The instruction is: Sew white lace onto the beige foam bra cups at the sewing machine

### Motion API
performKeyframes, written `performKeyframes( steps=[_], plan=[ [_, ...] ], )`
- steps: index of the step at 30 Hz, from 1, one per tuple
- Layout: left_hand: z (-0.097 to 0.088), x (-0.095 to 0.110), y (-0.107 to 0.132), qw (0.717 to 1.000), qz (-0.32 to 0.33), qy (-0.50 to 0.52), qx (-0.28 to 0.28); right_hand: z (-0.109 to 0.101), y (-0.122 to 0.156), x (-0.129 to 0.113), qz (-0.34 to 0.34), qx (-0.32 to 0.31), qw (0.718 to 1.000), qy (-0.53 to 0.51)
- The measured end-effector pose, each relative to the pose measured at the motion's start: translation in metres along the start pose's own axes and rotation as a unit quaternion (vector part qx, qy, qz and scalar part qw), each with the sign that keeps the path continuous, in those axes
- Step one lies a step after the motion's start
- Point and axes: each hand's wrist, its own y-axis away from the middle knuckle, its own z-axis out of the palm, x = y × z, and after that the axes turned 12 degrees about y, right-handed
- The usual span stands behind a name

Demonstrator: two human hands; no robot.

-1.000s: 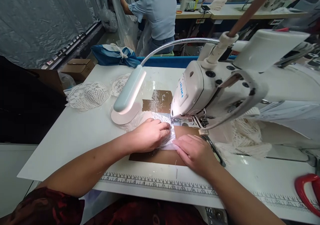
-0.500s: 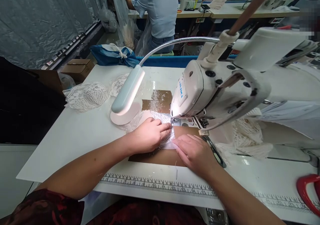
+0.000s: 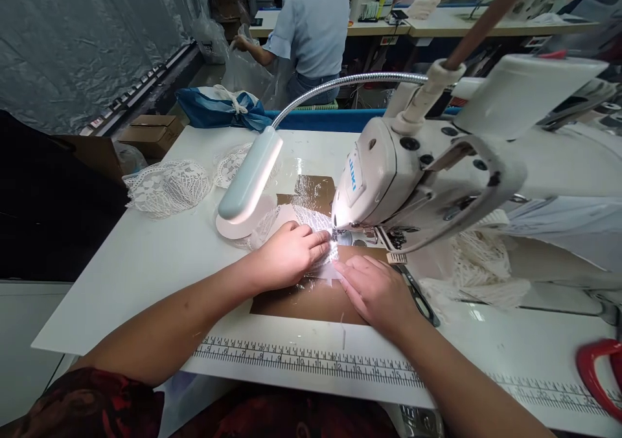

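White lace fabric (image 3: pixel 318 218) lies under the needle area of a white JUKI sewing machine (image 3: pixel 374 172), over brown taped sheeting (image 3: pixel 296 302). My left hand (image 3: pixel 291 253) rests on the lace, its outstretched fingers pressing it down just left of the presser foot. At the lace's near edge, my right hand (image 3: pixel 374 289) pinches the cloth between thumb and fingers. The needle itself is too small to make out. A lamp (image 3: pixel 250 175) on a bendy metal neck lights the work from the left, above a pale round piece (image 3: pixel 243 224).
More lace pieces (image 3: pixel 168 188) lie on the table's left side. Right of my right hand are dark snips (image 3: pixel 420 299), a small brush (image 3: pixel 396 258) and heaped lace (image 3: pixel 481 263). A ruler strip (image 3: pixel 311 362) runs along the front edge; red handles (image 3: pixel 595 376) lie far right. A co-worker (image 3: pixel 315 30) sits beyond.
The lace has shifted away from me beneath the machine, its near edge now farther up. Both hands moved slightly with it. The co-worker's arm has come down with the clear plastic.
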Motion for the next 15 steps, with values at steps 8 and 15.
performKeyframes(
  steps=[8, 15],
  plan=[
    [0.0091, 0.0013, 0.002, 0.999, 0.025, 0.019, 0.009, 0.0019, 0.0023, 0.0001, 0.003, -0.01, 1.0, 0.005],
    [0.0094, -0.0068, -0.0004, 1.0, 0.008, 0.021, 0.005, 0.0003, -0.0039, -0.0023, 0.031, -0.037, 0.999, 0.013]
  ],
)
